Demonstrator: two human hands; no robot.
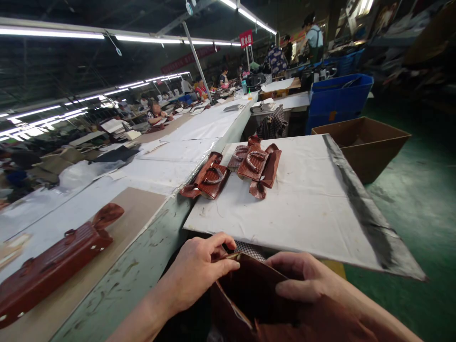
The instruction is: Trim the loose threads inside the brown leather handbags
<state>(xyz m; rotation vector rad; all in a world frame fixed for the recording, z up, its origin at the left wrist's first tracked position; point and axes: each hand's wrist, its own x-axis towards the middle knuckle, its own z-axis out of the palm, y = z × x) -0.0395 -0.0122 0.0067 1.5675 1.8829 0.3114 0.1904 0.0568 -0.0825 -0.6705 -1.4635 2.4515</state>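
Note:
Low in front of me is a brown leather bag body (260,280), its open mouth facing up toward me. My left hand (199,266) pinches the bag's far left edge between thumb and fingers. On the opposite side, my right hand (302,275) grips the rim, with the thumb inside the mouth and the fingers over the outside. The bag's lower part lies out of frame. On the white board ahead rest several brown crocodile-textured bag pieces with handles (254,164). Another such piece (212,178) lies at the board's left edge, partly on the long table.
A long brown bag piece (60,259) lies on the table (124,275) at my left. The white board (302,204) stands ahead, with a cardboard box (366,147) and blue bins (338,99) beyond it. Several people work farther off along the table.

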